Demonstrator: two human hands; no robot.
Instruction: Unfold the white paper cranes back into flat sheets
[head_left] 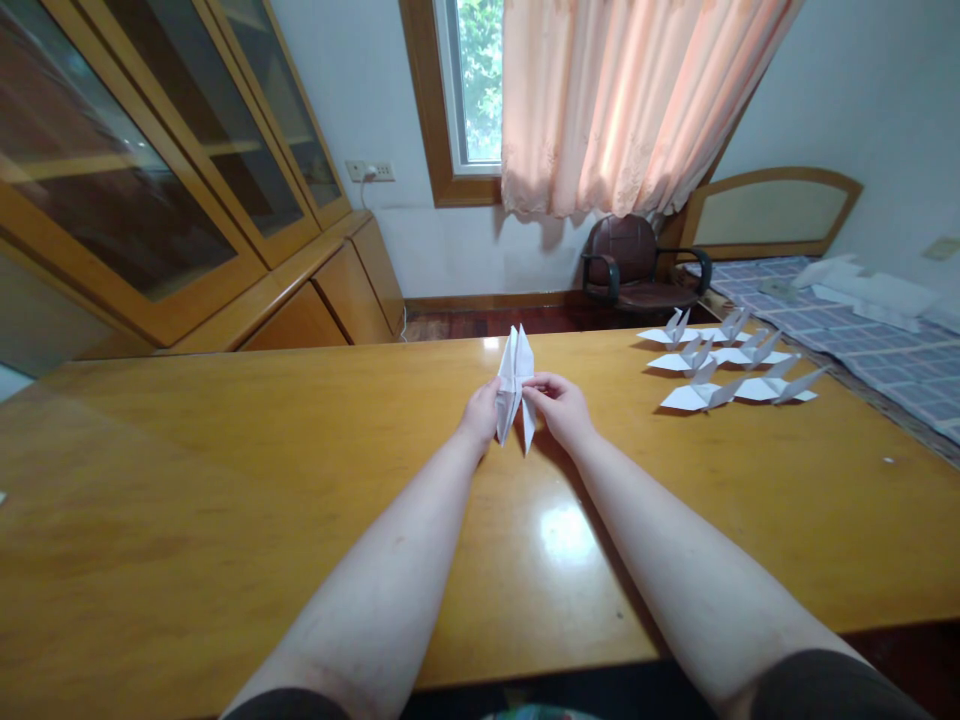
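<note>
A white folded paper [511,392] with long pointed flaps stands upright between my hands, above the middle of the wooden table. My left hand [481,415] is closed on its left side, with the fingers partly hidden behind it. On the right side my right hand [559,400] pinches a flap between thumb and fingers. One narrow point of the paper hangs down below that pinch, apart from the rest. Several finished white paper cranes [701,392] stand in rows at the table's far right.
The glossy wooden table [225,520] spreads out to both sides. Beyond its far edge are an office chair [634,265] and a curtained window. A glass-fronted cabinet [247,230] stands at the left. A bed [885,330] with a checked cover lies at the right.
</note>
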